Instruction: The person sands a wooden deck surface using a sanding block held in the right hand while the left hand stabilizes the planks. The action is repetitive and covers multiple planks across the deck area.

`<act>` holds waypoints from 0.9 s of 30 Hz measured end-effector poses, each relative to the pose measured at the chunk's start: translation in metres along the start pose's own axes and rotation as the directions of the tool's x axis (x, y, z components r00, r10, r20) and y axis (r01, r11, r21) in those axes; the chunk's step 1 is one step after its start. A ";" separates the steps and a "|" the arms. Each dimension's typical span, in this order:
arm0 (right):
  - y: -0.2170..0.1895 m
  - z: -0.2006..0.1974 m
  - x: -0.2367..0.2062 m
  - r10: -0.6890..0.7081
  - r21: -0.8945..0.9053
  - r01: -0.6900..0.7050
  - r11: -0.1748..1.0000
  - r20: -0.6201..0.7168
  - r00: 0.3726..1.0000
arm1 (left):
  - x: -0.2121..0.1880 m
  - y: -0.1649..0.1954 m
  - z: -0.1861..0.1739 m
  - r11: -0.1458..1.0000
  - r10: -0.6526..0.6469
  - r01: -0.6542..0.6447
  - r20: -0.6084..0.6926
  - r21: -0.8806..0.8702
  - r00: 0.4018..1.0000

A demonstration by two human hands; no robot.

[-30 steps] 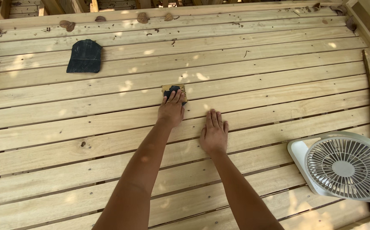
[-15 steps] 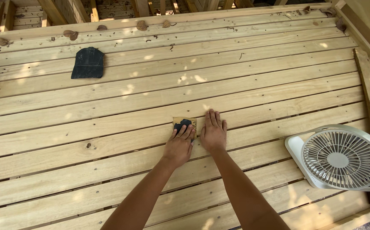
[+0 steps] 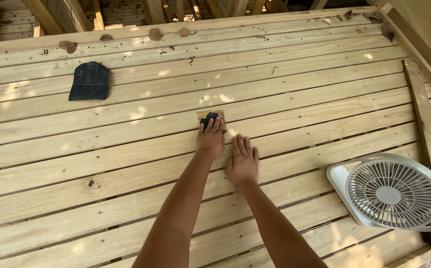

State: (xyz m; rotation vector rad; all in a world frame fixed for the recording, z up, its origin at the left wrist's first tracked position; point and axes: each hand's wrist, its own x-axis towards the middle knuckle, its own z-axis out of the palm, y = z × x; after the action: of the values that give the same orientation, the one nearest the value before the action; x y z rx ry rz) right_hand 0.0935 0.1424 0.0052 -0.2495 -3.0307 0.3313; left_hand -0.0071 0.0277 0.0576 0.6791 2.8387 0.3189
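On the pale plank deck (image 3: 299, 74), boards run side to side with narrow gaps, visible knots and screw heads, dappled with sunlight. A round white fan (image 3: 393, 192) with a radial grille lies face up at the right edge. A dark, cap-shaped cloth item (image 3: 90, 82) rests flat towards the far left. The right hand (image 3: 242, 163) lies flat on a board, fingers together, holding nothing. The left hand (image 3: 210, 139), just beside it, presses its fingers onto a small sanding block (image 3: 211, 117), tan-edged with a dark centre, flat on the deck ahead of both hands.
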 end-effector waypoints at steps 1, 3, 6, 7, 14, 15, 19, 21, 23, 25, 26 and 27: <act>0.000 0.000 0.000 0.005 -0.006 -0.005 1.000 0.003 1.000 | -0.002 0.001 0.002 1.000 0.012 -0.012 -0.011 -0.016 1.000; 0.001 0.001 0.000 0.014 -0.016 -0.013 1.000 0.008 1.000 | -0.013 0.001 0.011 0.998 0.032 -0.034 -0.037 -0.047 0.999; 0.002 0.004 0.001 0.002 -0.013 -0.002 1.000 0.001 1.000 | -0.050 0.000 0.032 0.995 0.059 -0.064 -0.057 -0.079 0.997; 0.002 0.005 0.002 0.005 -0.014 -0.005 1.000 0.001 1.000 | -0.066 -0.002 0.039 0.994 0.084 -0.089 -0.076 -0.060 0.994; 0.002 0.009 0.004 0.002 -0.019 -0.002 1.000 -0.007 1.000 | -0.110 -0.012 0.059 0.972 0.213 -0.225 -0.165 -0.062 0.963; 0.003 0.009 0.004 0.008 -0.017 -0.008 1.000 0.000 1.000 | -0.099 -0.013 0.055 0.972 0.214 -0.226 -0.152 -0.063 0.965; 0.004 0.008 0.002 -0.003 -0.006 0.003 1.000 -0.002 1.000 | -0.033 -0.006 0.026 0.990 0.123 -0.127 -0.064 -0.065 0.990; 0.004 0.007 0.001 -0.021 -0.006 0.021 1.000 -0.023 1.000 | -0.004 -0.001 0.010 0.995 0.083 -0.084 -0.016 -0.050 0.996; 0.004 0.005 0.001 -0.017 -0.005 0.017 1.000 -0.021 1.000 | 0.010 0.005 -0.001 0.996 0.043 -0.042 0.013 -0.075 0.999; 0.003 0.003 0.002 -0.009 -0.002 0.009 1.000 -0.014 1.000 | 0.009 0.008 -0.002 0.997 0.047 -0.047 0.000 -0.053 0.999; 0.002 0.002 0.002 -0.002 0.000 0.002 1.000 -0.007 1.000 | 0.002 0.008 0.003 0.998 0.049 -0.049 -0.004 -0.041 0.999; 0.002 0.002 0.002 0.006 0.001 -0.006 1.000 -0.004 1.000 | -0.008 0.008 0.010 0.997 0.059 -0.059 0.004 -0.047 0.998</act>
State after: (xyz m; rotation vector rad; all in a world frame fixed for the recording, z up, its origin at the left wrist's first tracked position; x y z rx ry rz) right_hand 0.0915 0.1442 0.0034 -0.2582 -3.0267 0.3326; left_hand 0.0054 0.0326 0.0510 0.7539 2.8011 0.3914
